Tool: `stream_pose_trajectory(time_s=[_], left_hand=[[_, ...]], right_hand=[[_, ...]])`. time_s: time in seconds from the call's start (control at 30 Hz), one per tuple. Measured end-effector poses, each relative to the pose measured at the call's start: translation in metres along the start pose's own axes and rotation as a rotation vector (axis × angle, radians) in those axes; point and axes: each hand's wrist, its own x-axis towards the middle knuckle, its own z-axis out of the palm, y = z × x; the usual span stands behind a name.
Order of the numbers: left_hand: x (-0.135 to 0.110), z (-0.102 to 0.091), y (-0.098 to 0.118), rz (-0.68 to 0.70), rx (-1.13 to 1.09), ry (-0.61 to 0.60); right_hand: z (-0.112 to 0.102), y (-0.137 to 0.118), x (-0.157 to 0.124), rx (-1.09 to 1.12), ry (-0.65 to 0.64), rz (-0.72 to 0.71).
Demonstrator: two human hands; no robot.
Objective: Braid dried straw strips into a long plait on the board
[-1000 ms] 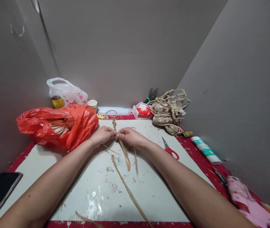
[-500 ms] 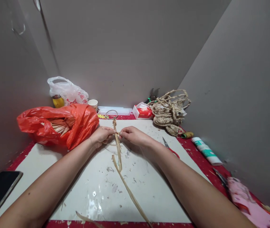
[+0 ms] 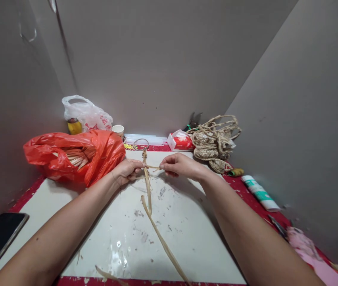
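Observation:
A braided cord of dried plant strips [image 3: 144, 155] hangs from a thin metal ring [image 3: 141, 144] at the far edge of the white board. My left hand [image 3: 127, 171] is closed on the braid just below its knotted part. Out to the right, my right hand [image 3: 178, 165] pinches the end of a narrow straw strip [image 3: 153, 167], which runs taut between the two hands. A wider loose strip [image 3: 147, 190] trails down from the braid toward me. Below it, another long dried strip [image 3: 164, 244] lies across the board, apart from both hands.
At left sit a red plastic bag [image 3: 103, 155] of straw and a phone [image 3: 0, 242]. Behind stand a white bag [image 3: 88, 113], a paper cup [image 3: 118, 130] and a tissue pack [image 3: 181, 141]. Coiled rope [image 3: 213, 143] and a white-green roll [image 3: 260, 193] are at right.
My right hand has moved right, away from the braid, drawing the narrow strip out straight. My left hand stays at the braid. The scissors are now hidden behind my right arm.

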Motion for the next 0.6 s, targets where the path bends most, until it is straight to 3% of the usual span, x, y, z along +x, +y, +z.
stream_pose_trajectory(time_s=[0.2, 0.37, 0.53, 0.6], left_hand=[[0.0, 0.0, 0.0, -0.007, -0.012, -0.022], [-0.002, 0.001, 0.001, -0.004, -0.007, 0.002], [-0.001, 0.001, 0.001, 0.012, -0.002, -0.021], [0.0, 0.0, 0.001, 0.013, 0.003, -0.03]], right_hand=[[-0.001, -0.003, -0.002, 0.13, 0.019, 0.067], [0.007, -0.003, 0.002, 0.135, 0.081, 0.027], [0.02, -0.003, 0.002, 0.072, -0.21, -0.036], [0.024, -0.001, 0.002, 0.066, -0.259, -0.04]])
